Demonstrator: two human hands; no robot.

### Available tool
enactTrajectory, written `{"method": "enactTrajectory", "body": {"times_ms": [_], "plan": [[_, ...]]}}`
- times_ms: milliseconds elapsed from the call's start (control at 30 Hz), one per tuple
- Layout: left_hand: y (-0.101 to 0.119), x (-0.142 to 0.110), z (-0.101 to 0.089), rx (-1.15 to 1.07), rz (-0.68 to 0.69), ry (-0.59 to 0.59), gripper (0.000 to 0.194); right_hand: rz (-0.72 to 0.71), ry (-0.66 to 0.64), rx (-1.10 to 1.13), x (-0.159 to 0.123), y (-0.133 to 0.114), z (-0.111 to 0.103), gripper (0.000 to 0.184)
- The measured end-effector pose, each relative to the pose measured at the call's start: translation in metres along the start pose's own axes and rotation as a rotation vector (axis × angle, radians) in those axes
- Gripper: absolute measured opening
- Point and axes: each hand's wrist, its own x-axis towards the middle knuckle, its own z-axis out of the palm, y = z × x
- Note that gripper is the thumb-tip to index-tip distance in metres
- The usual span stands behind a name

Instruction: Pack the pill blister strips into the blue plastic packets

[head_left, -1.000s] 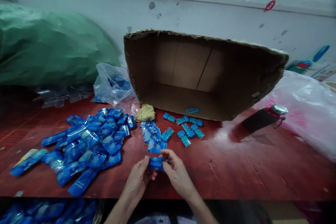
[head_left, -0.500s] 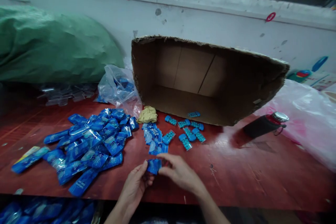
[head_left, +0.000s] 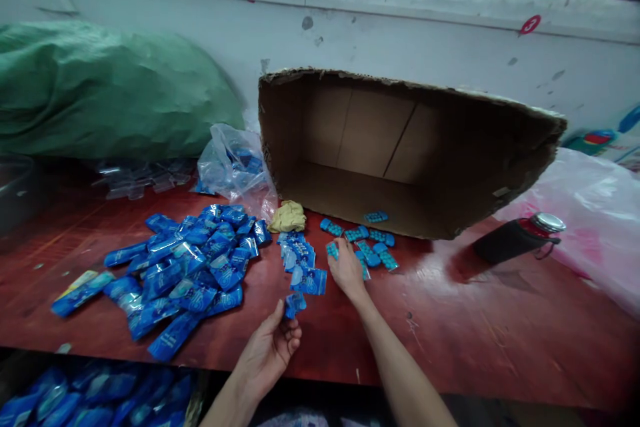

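Observation:
My left hand (head_left: 270, 347) is closed on a small folded blue printed card (head_left: 295, 305), pinched between thumb and fingers above the table's front part. My right hand (head_left: 347, 269) reaches further forward, its fingertips closed on a small blue pack with teal dots (head_left: 333, 251). Around it lie several more such packs (head_left: 384, 256), one of them partly hidden under the hand. Between my hands and the cardboard box, flat blue printed cards (head_left: 309, 280) lie in an overlapping row.
A big pile of shiny blue packets (head_left: 187, 273) covers the table's left side. An open cardboard box (head_left: 380, 203) lies on its side at the back. Nearby are a crumpled yellow cloth (head_left: 287, 217), a clear bag (head_left: 233, 163), a green sack (head_left: 115, 93) and a dark bottle (head_left: 505, 239).
My right hand has left the card and moved forward to the dotted packs, taking hold of one. My left hand keeps the card. The view has shifted slightly.

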Motion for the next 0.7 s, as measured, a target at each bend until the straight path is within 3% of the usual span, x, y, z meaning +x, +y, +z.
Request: {"method": "enactTrajectory", "body": {"times_ms": [133, 233, 300, 400, 700], "plan": [[-0.002, 0.005, 0.001, 0.014, 0.064, 0.028, 0.015, -0.063, -0.075, 0.238, -0.03, 0.004, -0.017, 0.027], [-0.003, 0.008, 0.001, 0.046, 0.103, 0.01, 0.013, -0.093, -0.213, 0.644, -0.067, 0.002, -0.024, 0.025], [-0.004, 0.008, 0.0, 0.068, 0.124, -0.009, 0.011, -0.076, -0.249, 0.794, -0.087, 0.0, -0.026, 0.023], [-0.005, 0.008, 0.0, 0.098, 0.137, -0.019, 0.013, -0.079, -0.211, 0.761, -0.102, -0.002, -0.026, 0.021], [-0.005, 0.002, 0.002, 0.105, 0.164, -0.042, 0.012, -0.234, -0.056, 0.62, -0.108, -0.005, -0.025, 0.019]]}}
